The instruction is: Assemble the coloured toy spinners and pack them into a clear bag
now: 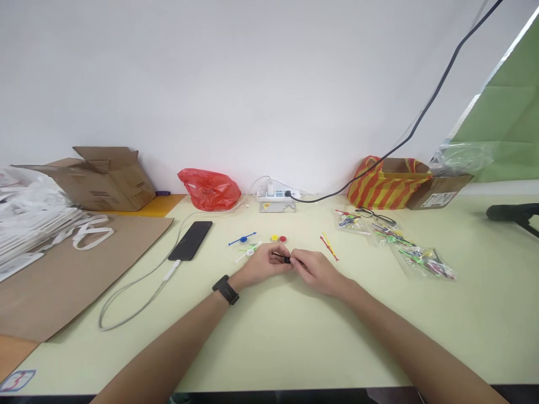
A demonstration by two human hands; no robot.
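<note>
Both hands meet over the table (pixel 295 348), directly in front of the power strip (pixel 265 200) that sits by the wall. The left hand (pixel 267 264), with a black watch (pixel 226 289) on its wrist, grasps a small black piece (pixel 287 260) between thumb and curled fingers. The right hand (pixel 318 271) pinches the same piece from the other side, its fingertips close against those of the left. The exact shape of the piece is mostly hidden by the fingers.

Between the power strip and the hands lie a yellow disc (pixel 274 238) and a red disc (pixel 283 239), side by side. In front of the power strip and to its left are a blue arrow (pixel 243 239) with a round middle and a white arrow (pixel 250 252) nearer the left hand. In front of it and to its right, a red arrow (pixel 329 248) and a yellow arrow (pixel 328 241) lie close together.

Farther right of the power strip are clear packets (pixel 427 262) of coloured parts, with a pair of glasses (pixel 379 216) just behind and a striped bag (pixel 379 191) against the wall. Left of the power strip stand a red plastic bag (pixel 210 191) and, beyond it, a cardboard box (pixel 113 182); a black phone (pixel 191 240) lies in front of that bag, plugged into a white cable (pixel 171 270).
</note>
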